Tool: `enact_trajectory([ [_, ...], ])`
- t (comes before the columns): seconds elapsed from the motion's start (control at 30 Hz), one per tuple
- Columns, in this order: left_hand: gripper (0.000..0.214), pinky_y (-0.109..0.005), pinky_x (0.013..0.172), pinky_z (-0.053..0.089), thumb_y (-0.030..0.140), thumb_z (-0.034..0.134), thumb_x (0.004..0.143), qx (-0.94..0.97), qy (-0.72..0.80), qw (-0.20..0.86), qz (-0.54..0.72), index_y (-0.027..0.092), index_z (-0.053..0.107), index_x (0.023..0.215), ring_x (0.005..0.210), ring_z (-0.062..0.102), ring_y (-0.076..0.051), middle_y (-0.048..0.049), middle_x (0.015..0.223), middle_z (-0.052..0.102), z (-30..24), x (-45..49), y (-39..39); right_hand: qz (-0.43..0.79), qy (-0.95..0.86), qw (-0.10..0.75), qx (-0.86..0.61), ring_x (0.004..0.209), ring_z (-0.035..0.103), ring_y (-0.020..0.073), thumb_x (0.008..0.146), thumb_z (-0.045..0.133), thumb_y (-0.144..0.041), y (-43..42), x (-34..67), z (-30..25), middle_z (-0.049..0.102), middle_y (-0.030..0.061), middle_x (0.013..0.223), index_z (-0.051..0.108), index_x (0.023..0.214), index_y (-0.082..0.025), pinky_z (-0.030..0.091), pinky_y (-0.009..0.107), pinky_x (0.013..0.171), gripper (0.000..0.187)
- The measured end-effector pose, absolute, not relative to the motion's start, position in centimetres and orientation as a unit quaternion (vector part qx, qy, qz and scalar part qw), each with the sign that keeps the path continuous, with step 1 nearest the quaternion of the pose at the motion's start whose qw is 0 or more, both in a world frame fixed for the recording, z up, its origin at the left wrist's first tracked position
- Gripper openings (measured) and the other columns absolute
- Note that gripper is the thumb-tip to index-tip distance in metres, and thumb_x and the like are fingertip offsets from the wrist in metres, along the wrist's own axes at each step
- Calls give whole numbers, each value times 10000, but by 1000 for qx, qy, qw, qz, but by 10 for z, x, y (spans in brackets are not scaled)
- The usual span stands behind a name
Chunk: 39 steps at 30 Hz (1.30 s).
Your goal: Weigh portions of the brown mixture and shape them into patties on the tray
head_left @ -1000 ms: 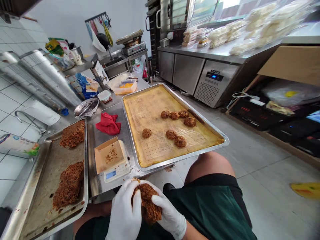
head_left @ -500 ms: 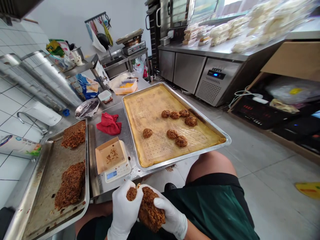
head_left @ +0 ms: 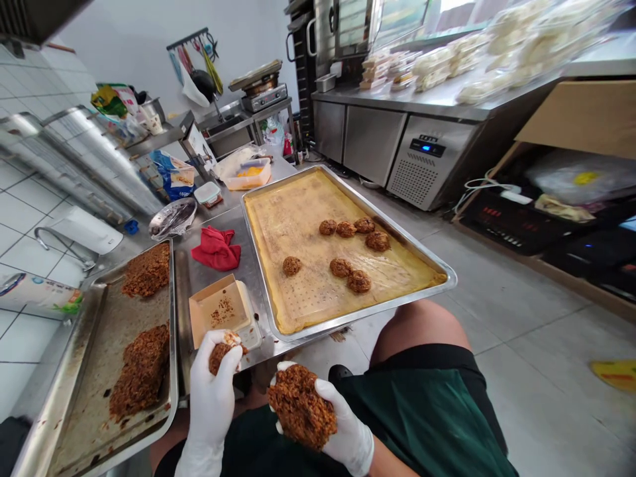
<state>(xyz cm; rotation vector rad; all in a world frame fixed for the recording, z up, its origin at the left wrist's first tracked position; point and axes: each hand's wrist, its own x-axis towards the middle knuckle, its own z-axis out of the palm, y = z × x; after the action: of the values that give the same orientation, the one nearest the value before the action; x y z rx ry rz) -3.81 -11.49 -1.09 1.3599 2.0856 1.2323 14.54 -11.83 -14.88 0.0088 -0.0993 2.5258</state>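
Observation:
Both my hands wear white gloves. My left hand (head_left: pixel 214 384) is closed round a small piece of brown filling (head_left: pixel 221 356), just in front of the kitchen scale (head_left: pixel 254 334). A larger brown lump of filling (head_left: pixel 302 407) rests in my right hand (head_left: pixel 342 424), the thumb pressed on its side above my lap. On the scale sits an open cardboard tray (head_left: pixel 221 306) with crumbs in it. Several brown balls of filling (head_left: pixel 358 281) lie on the lined baking tray (head_left: pixel 278 225). Two big mounds of the same filling (head_left: pixel 140 371) are on the metal tray at left (head_left: pixel 82 391).
A crumpled red cloth (head_left: pixel 216 248) lies behind the scale. Farther back are a foil-like bowl (head_left: pixel 173 215), a small lidded box (head_left: pixel 207 193) and a plastic tub with orange contents (head_left: pixel 248 173). Wrapped packages (head_left: pixel 432 69) cover the steel counter (head_left: pixel 392 98) at right.
My hands have drawn apart. The left one has moved left and up toward the scale with the small piece, while the right keeps the large lump in about the same place.

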Motion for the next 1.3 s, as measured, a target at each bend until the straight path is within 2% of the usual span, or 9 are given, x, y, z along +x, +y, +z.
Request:
enact_trajectory([
  [0.2, 115, -387, 935, 467, 279, 585, 854, 586, 755, 28, 293, 227, 568, 955, 986, 611, -232, -29, 986, 629, -4, -86, -70, 957, -20, 288, -4, 1164, 668, 261, 898, 589, -451, -118, 144, -152, 703, 83, 1317, 615, 1339, -241, 501, 463, 964, 490],
  [0.37, 218, -434, 1040, 446, 261, 581, 849, 676, 705, 22, 213, 202, 609, 1056, 1133, 586, -264, -86, 1142, 600, 3, -111, -49, 958, -3, 287, -19, 1170, 669, 268, 903, 581, -468, -119, 144, -161, 688, 95, 1340, 613, 1346, -244, 471, 486, 999, 497],
  [0.57, 168, -334, 835, 491, 317, 551, 901, 562, 777, -43, 280, 235, 643, 1015, 909, 643, -211, 2, 1033, 667, 37, -123, -78, 953, 10, 301, -22, 1172, 664, 284, 921, 547, -489, -119, 143, -169, 681, 123, 1344, 604, 1361, -216, 451, 499, 1008, 521],
  [0.67, 139, -316, 831, 472, 272, 561, 882, 538, 786, -61, 298, 241, 651, 983, 932, 641, -208, 16, 1033, 668, 40, -119, -94, 952, 17, 304, -32, 1148, 674, 285, 910, 559, -519, -118, 142, -170, 701, 121, 1314, 627, 1335, -211, 457, 490, 996, 530],
  [0.87, 153, -315, 890, 510, 159, 547, 866, 604, 716, 164, 310, 247, 640, 950, 990, 641, -197, -22, 1033, 659, 8, -47, -127, 954, 29, 295, -41, 1132, 676, 282, 900, 583, -493, -117, 137, -162, 715, 96, 1292, 649, 1308, -221, 468, 483, 987, 494],
  [0.97, 284, -328, 909, 527, 28, 477, 795, 666, 656, 211, 285, 240, 617, 923, 999, 633, -197, -40, 1018, 639, -24, 0, -140, 948, 33, 312, -59, 1105, 681, 255, 881, 610, -467, -119, 135, -161, 755, 80, 1208, 712, 1212, -201, 442, 429, 1041, 437],
  [1.07, 361, -369, 889, 553, -7, 437, 756, 705, 643, 158, 252, 231, 606, 969, 973, 642, -225, -71, 1017, 641, -48, 22, -144, 944, 35, 314, -97, 1087, 684, 232, 858, 644, -468, -120, 137, -165, 784, 67, 1117, 756, 1109, -192, 409, 373, 1086, 390],
  [1.17, 485, -419, 855, 579, 13, 455, 736, 763, 618, 75, 177, 204, 595, 1160, 964, 664, -278, -126, 1091, 661, -47, 21, -142, 939, 47, 316, -127, 1051, 696, 228, 830, 677, -463, -117, 141, -168, 799, 41, 1049, 773, 1045, -216, 398, 380, 1102, 341],
  [1.3, 542, -382, 807, 601, 23, 454, 765, 824, 557, 34, 102, 177, 571, 1270, 928, 695, -281, -145, 1142, 684, -25, 12, -137, 951, 37, 286, -115, 1078, 694, 248, 810, 691, -476, -114, 143, -167, 810, 38, 954, 786, 982, -225, 369, 413, 1130, 320],
])
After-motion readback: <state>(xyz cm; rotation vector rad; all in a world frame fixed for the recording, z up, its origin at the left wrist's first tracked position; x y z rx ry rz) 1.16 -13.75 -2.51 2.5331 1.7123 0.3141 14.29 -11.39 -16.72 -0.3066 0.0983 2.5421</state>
